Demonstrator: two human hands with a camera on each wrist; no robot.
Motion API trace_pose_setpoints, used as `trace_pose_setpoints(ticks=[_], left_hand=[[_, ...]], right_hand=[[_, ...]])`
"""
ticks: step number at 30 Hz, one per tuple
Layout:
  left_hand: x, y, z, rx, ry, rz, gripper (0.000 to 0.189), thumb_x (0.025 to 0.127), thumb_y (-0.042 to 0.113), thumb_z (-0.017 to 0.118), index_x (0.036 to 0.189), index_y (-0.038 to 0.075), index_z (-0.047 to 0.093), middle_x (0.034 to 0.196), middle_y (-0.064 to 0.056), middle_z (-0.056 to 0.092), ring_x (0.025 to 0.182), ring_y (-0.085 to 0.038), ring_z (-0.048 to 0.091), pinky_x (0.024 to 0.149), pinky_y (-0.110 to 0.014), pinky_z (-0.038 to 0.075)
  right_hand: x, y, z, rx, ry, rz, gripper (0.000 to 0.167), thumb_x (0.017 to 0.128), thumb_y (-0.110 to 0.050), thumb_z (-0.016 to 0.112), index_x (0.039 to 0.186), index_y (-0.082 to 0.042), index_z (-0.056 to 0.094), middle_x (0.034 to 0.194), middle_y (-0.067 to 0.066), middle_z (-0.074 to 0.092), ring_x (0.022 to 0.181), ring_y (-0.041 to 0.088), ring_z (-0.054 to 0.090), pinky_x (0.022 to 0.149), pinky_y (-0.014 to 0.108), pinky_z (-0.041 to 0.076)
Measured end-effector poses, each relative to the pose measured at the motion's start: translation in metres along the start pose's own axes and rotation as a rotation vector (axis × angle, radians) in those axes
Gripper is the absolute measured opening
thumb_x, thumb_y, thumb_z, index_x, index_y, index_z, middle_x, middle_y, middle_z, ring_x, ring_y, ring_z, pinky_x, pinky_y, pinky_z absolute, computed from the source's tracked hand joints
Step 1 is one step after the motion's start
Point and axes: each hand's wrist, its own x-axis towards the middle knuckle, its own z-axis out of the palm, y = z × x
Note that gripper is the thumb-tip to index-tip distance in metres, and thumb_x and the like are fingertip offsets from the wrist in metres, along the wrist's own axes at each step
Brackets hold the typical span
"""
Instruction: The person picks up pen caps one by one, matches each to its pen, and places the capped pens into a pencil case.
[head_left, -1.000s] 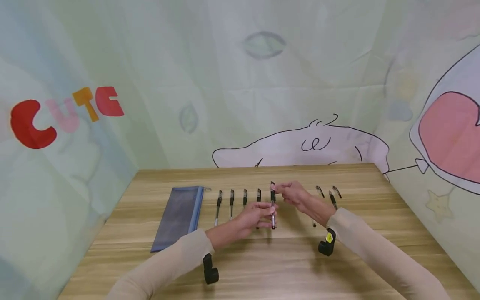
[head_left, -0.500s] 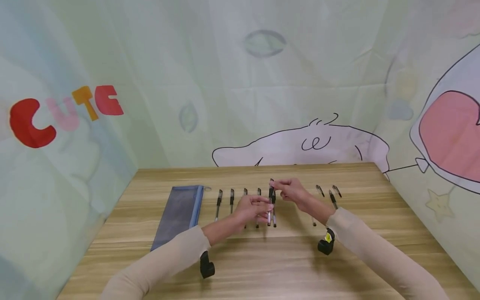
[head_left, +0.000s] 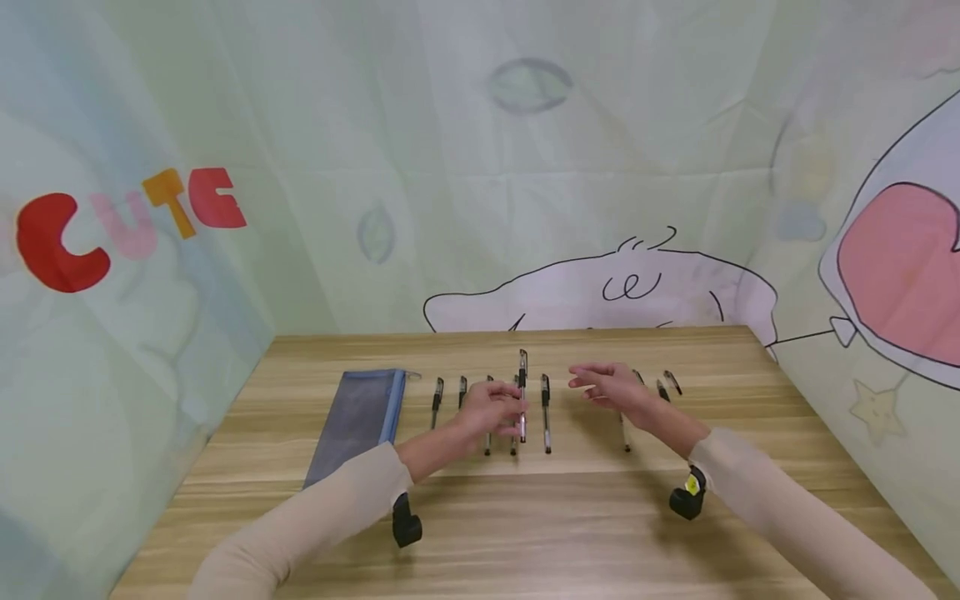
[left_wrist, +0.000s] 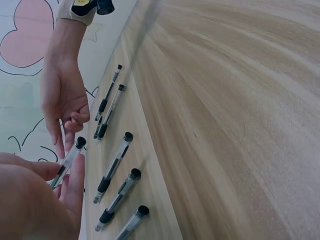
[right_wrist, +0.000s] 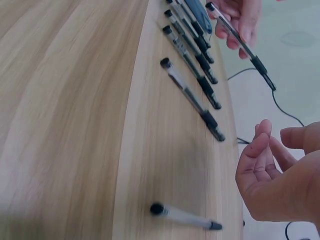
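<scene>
My left hand [head_left: 489, 408] pinches a capped black gel pen [head_left: 522, 377] between thumb and fingers, raised above the table with its cap end pointing away. In the right wrist view this pen [right_wrist: 257, 64] hangs clear of the tabletop. Just right of it, another capped pen [head_left: 546, 408] lies on the wood. More capped pens, including one at the left end [head_left: 437, 404], lie in a row, partly hidden by the left hand. My right hand [head_left: 617, 392] hovers apart from the held pen, fingers loosely bent, holding nothing. Below it lies an uncapped pen [right_wrist: 185, 216].
A blue-grey mesh zip pouch [head_left: 352, 425] lies left of the row, partly under the left forearm. At the right are another uncapped pen [head_left: 662, 390] and a loose pen cap [head_left: 672, 382]. Printed cloth walls [head_left: 360, 167] border the wooden table [head_left: 525, 533].
The left hand has carried its pen leftward, away from the pen lying at the row's right end. The right hand has let go of the held pen and drawn back to the right.
</scene>
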Motion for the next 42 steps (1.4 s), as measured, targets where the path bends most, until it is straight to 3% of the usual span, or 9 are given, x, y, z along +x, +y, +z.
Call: trace_pose_setpoints(ticks=[5, 9, 15, 20, 24, 29, 36, 42], left_hand=[[0.001, 0.001, 0.002, 0.009, -0.008, -0.009, 0.036, 0.096, 0.006, 0.068, 0.129, -0.007, 0.059, 0.119, -0.026, 0.068, 0.079, -0.016, 0.068, 0.075, -0.029, 0.065], [0.006, 0.001, 0.006, 0.011, -0.012, -0.020, 0.037, 0.097, 0.006, 0.067, 0.130, -0.007, 0.059, 0.117, -0.026, 0.069, 0.074, -0.014, 0.067, 0.070, -0.026, 0.065], [0.021, -0.002, 0.018, 0.047, -0.029, -0.032, 0.035, 0.095, 0.005, 0.069, 0.127, -0.006, 0.062, 0.108, -0.021, 0.071, 0.076, -0.015, 0.067, 0.076, -0.030, 0.066], [0.033, -0.006, 0.030, 0.060, -0.028, -0.045, 0.032, 0.093, 0.003, 0.070, 0.122, -0.007, 0.064, 0.097, -0.016, 0.072, 0.072, -0.015, 0.066, 0.075, -0.031, 0.066], [0.042, -0.012, 0.040, 0.152, 0.003, 0.010, 0.026, 0.093, 0.003, 0.071, 0.117, -0.006, 0.068, 0.091, -0.014, 0.074, 0.062, -0.011, 0.064, 0.064, -0.025, 0.064], [0.049, -0.017, 0.053, 0.247, 0.001, 0.102, 0.025, 0.092, 0.001, 0.071, 0.115, -0.010, 0.069, 0.094, -0.019, 0.076, 0.053, -0.008, 0.062, 0.056, -0.022, 0.061], [0.053, -0.017, 0.071, 0.281, -0.006, 0.100, 0.023, 0.093, 0.002, 0.071, 0.114, -0.009, 0.070, 0.087, -0.017, 0.076, 0.052, -0.009, 0.064, 0.055, -0.024, 0.062], [0.055, -0.016, 0.080, 0.394, 0.019, 0.119, 0.016, 0.093, 0.005, 0.072, 0.105, -0.006, 0.074, 0.075, -0.011, 0.076, 0.051, -0.009, 0.067, 0.054, -0.023, 0.061]], right_hand=[[-0.009, 0.005, -0.016, -0.008, -0.010, -0.022, 0.048, 0.106, -0.020, 0.056, 0.147, 0.002, 0.050, 0.108, -0.003, 0.075, 0.081, 0.004, 0.065, 0.069, 0.016, 0.055], [-0.014, 0.011, -0.024, -0.008, -0.004, -0.013, 0.048, 0.106, -0.022, 0.057, 0.147, 0.002, 0.051, 0.108, -0.003, 0.074, 0.081, 0.004, 0.065, 0.069, 0.016, 0.054], [-0.020, 0.018, -0.035, 0.010, 0.031, 0.009, 0.048, 0.106, -0.022, 0.058, 0.145, 0.005, 0.051, 0.112, 0.004, 0.076, 0.079, 0.003, 0.066, 0.074, 0.017, 0.058], [-0.023, 0.021, -0.040, 0.022, 0.015, 0.004, 0.050, 0.106, -0.022, 0.058, 0.146, 0.006, 0.049, 0.110, 0.000, 0.076, 0.076, 0.000, 0.064, 0.077, 0.017, 0.059], [-0.025, 0.024, -0.043, 0.000, -0.002, 0.005, 0.050, 0.106, -0.022, 0.058, 0.145, 0.007, 0.050, 0.114, 0.002, 0.076, 0.078, 0.001, 0.064, 0.079, 0.019, 0.060], [-0.026, 0.030, -0.050, -0.027, -0.017, 0.012, 0.050, 0.106, -0.019, 0.057, 0.146, 0.009, 0.047, 0.112, 0.003, 0.076, 0.077, 0.001, 0.064, 0.078, 0.018, 0.059], [-0.027, 0.038, -0.059, -0.049, -0.016, 0.007, 0.050, 0.105, -0.021, 0.058, 0.146, 0.007, 0.049, 0.104, -0.004, 0.076, 0.074, 0.001, 0.066, 0.063, 0.015, 0.052], [-0.028, 0.042, -0.060, -0.040, -0.020, 0.008, 0.050, 0.106, -0.020, 0.057, 0.146, 0.009, 0.048, 0.102, -0.005, 0.077, 0.074, 0.002, 0.065, 0.067, 0.017, 0.055]])
